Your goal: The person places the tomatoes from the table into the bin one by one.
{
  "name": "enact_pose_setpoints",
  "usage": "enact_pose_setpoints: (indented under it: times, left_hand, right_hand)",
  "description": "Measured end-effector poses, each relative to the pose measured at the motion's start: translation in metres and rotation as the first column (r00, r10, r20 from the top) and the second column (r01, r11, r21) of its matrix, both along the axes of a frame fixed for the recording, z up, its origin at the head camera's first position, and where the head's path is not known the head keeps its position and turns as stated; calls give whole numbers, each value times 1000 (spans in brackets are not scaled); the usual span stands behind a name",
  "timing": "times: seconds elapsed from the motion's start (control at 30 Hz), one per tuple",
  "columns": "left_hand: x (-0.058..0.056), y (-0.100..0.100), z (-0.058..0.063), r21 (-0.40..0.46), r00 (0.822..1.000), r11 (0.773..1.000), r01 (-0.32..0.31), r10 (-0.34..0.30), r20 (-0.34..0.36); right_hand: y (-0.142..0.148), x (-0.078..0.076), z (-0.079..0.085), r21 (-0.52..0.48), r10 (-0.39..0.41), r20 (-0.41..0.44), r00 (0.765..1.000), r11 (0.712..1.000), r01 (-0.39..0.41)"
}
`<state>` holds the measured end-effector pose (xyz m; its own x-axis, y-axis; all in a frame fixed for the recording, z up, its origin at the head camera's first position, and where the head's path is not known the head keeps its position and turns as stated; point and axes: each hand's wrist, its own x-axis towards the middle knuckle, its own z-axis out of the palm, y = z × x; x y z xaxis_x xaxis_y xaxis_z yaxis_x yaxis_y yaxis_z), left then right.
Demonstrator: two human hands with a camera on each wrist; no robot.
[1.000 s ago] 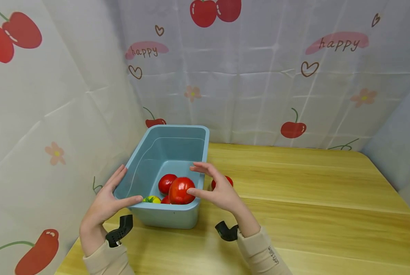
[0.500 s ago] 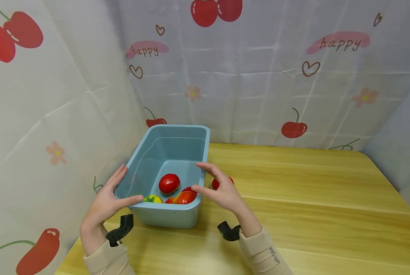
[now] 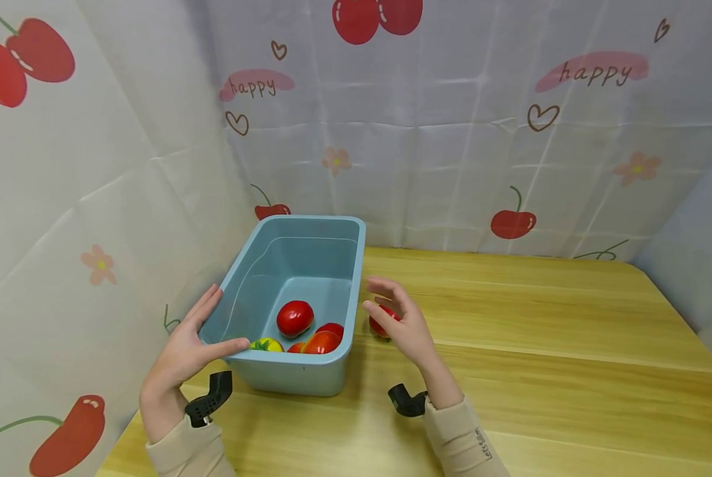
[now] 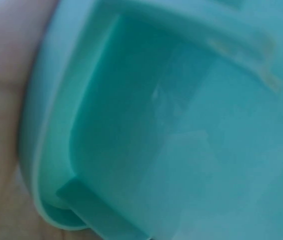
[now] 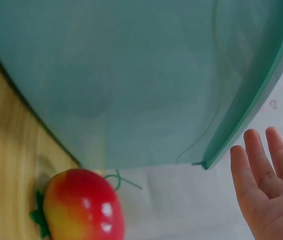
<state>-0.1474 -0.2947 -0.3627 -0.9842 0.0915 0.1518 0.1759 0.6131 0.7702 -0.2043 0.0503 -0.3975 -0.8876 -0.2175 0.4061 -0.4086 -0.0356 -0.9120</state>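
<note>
A light-blue plastic bin (image 3: 356, 265) stands on the wooden table. My left hand (image 3: 179, 354) grips its near-left corner, thumb over the front rim and fingers along the left side; the left wrist view shows the bin's rim (image 4: 56, 115) against the palm. Inside lie a red tomato (image 3: 295, 318), several red and orange-red ones (image 3: 322, 342) partly hidden by the front wall, and a yellow one with green leaves (image 3: 266, 345). Outside, to the right, my right hand (image 3: 406, 324), fingers apart and slightly bent, is over another red tomato (image 5: 84, 205), holding nothing.
The wood-grain table (image 3: 541, 358) stretches to the right of the bin. A white sheet (image 3: 427, 152) printed with cherries hangs behind it, and another sheet (image 3: 111, 218) stands close on the left side.
My right hand let go of a large red tomato, which dropped among the others in the bin. Then the hand moved right, out past the bin's rim. My left hand stayed put.
</note>
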Motion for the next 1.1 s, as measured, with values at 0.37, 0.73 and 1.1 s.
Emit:
enact_pose_setpoints:
  times: [0.37,0.73,1.1]
  left_hand:
    - [1,0,2,10,1000,1000,8,-8,-7]
    - [2,1,4,5,1000,1000,6,-6,-2]
    - [2,1,4,3,1000,1000,7,-7,-9]
  right_hand:
    - [12,-19,-28,156,-141,150,979,981,117]
    - [22,-35,-54,326,-234,240,942,934,149]
    - [18,-39,-71,421,-247,260,934,899,120]
